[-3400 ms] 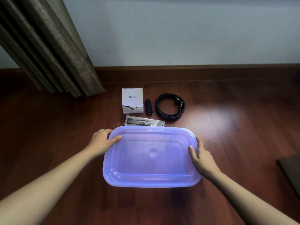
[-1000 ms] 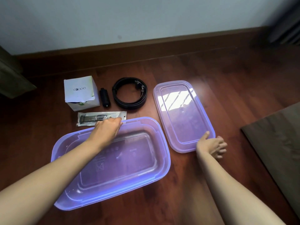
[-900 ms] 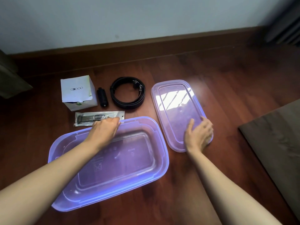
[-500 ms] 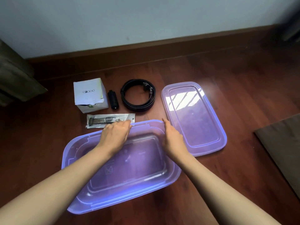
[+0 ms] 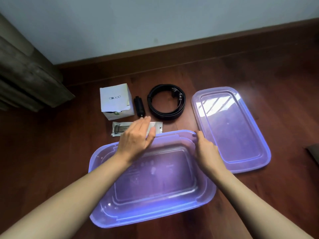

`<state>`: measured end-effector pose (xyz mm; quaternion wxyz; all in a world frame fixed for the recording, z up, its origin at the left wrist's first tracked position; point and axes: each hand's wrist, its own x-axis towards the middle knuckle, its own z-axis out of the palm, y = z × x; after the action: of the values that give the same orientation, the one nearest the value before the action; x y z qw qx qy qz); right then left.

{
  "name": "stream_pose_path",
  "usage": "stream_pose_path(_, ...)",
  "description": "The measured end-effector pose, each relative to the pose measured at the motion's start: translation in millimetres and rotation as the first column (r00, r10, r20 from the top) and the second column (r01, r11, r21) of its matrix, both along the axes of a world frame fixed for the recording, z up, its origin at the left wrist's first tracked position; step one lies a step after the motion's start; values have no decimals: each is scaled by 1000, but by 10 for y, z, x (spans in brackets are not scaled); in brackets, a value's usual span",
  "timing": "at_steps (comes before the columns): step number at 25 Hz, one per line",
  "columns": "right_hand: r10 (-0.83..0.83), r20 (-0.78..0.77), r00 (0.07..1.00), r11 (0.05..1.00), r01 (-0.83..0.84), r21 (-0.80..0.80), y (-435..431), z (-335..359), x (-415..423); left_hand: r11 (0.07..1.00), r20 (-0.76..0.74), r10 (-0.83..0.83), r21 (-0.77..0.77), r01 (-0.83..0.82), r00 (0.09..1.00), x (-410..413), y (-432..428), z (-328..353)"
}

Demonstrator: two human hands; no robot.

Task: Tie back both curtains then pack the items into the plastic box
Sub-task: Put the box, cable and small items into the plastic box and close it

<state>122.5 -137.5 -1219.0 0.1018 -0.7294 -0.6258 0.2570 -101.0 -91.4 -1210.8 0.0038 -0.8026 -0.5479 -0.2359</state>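
The open purple plastic box [image 5: 155, 214] lies on the wooden floor in front of me, with nothing inside. Its lid [image 5: 231, 128] rests flat to the right. Beyond the box sit a white cardboard box [image 5: 114, 100], a small black cylinder [image 5: 139, 106], a coiled black belt [image 5: 165, 113] and a clear packet [image 5: 118, 129]. My left hand [image 5: 136, 137] is flat, fingers extended, over the packet's right half and the box's far rim. My right hand [image 5: 206, 149] curls its fingers on the box's far right corner.
A dark curtain [image 5: 25, 78] hangs down to the floor at the far left. A wall with a brown baseboard [image 5: 189, 50] runs behind the items. The corner of a dark mat [image 5: 313, 152] shows at the right edge.
The lid came off the box and was set down on the right. My right hand moved from the lid to the box's far right corner. My left hand reached forward over the packet.
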Motion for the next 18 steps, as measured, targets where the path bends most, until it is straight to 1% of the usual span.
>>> stream_pose_path(1, 4, 2, 1000, 1000, -4, 3, -2, -2, 3, 999, 49, 40, -11, -39, 998, -49, 93, 31)
stream_pose_path(2, 6, 6, 1000, 1000, -6, 6, -7, 1, 7, 993, 66, 101, -67, -97, 993, -105, 212, 68)
stream_pose_path(3, 5, 10, 1000, 1000, -5, 8, -6, 2, 4, 972, 44, 190, -151, -182, 981, -178, 354, 103)
stream_pose_path(4, 1, 15, 1000, 1000, -1, 7, -3, 7, 2, 926, -13, 293, -244, -287, 956, -252, 503, 125)
stream_pose_path(6, -6, 19, 1000, 1000, 6, 0, -3, 25, -8, 792, -173, 445, -383, -476, 879, -378, 719, 126)
stream_pose_path(8, -7, 18, 1000, 1000, 7, 0, -4, 29, -18, 691, -274, 480, -466, -552, 833, -463, 812, 61)
stream_pose_path(9, -6, 19, 1000, 1000, 6, 2, -6, 31, -19, 674, -301, 467, -487, -555, 831, -494, 828, 11)
stream_pose_path(10, -1, 23, 1000, 1000, 1, 6, -3, 25, -20, 687, -324, 443, -476, -549, 836, -518, 834, -33)
stream_pose_path(12, 1, 40, 999, 1000, -1, 6, 2, 8, -12, 751, -358, 398, -402, -524, 845, -557, 830, -107)
stream_pose_path(13, -1, 46, 999, 1000, 1, 5, 3, 1, -7, 768, -352, 395, -380, -516, 848, -572, 829, -122)
stream_pose_path(16, 2, 49, 999, 1000, -3, 11, 11, -31, -5, 772, -296, 431, -368, -518, 852, -608, 860, -59)
stream_pose_path(18, 3, 58, 998, 1000, -4, 21, 16, -50, 4, 793, -228, 439, -356, -494, 869, -582, 820, 178)
